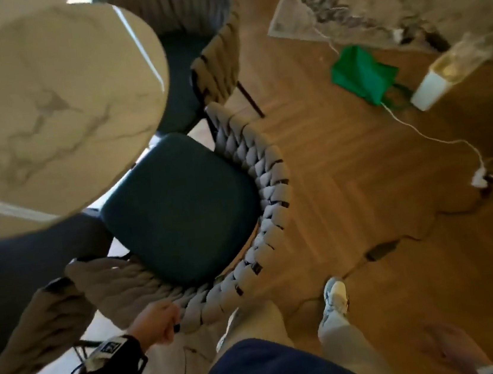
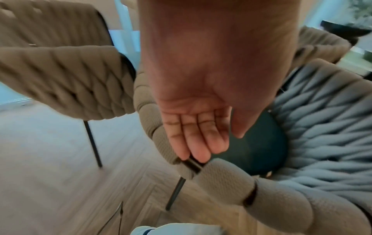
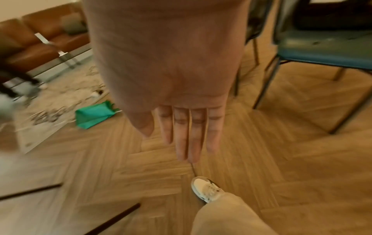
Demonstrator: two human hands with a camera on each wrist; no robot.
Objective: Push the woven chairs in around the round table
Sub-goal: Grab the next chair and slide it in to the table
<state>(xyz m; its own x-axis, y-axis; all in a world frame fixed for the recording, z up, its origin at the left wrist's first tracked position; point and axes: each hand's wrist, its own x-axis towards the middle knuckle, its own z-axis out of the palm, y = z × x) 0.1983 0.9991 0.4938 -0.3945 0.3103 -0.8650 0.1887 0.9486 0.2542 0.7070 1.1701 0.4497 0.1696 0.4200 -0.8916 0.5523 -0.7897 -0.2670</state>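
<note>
Fingers [image 2: 198,138] of left hand [image 2: 201,95] straight, touching woven chair [image 1: 269,184] backrest; right hand [image 3: 171,79] idle.

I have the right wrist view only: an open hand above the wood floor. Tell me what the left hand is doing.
Observer: The left hand has straight fingers whose tips touch the black frame bar in the back rim of the nearest woven chair.
Operator: Report how far in that chair is.
Observer: In the head view, only the front corner of its teal seat lies under the round table; most of the seat shows.
Operator: Give me the other chairs.
Observer: A second chair beyond it sits further under the table.
</note>
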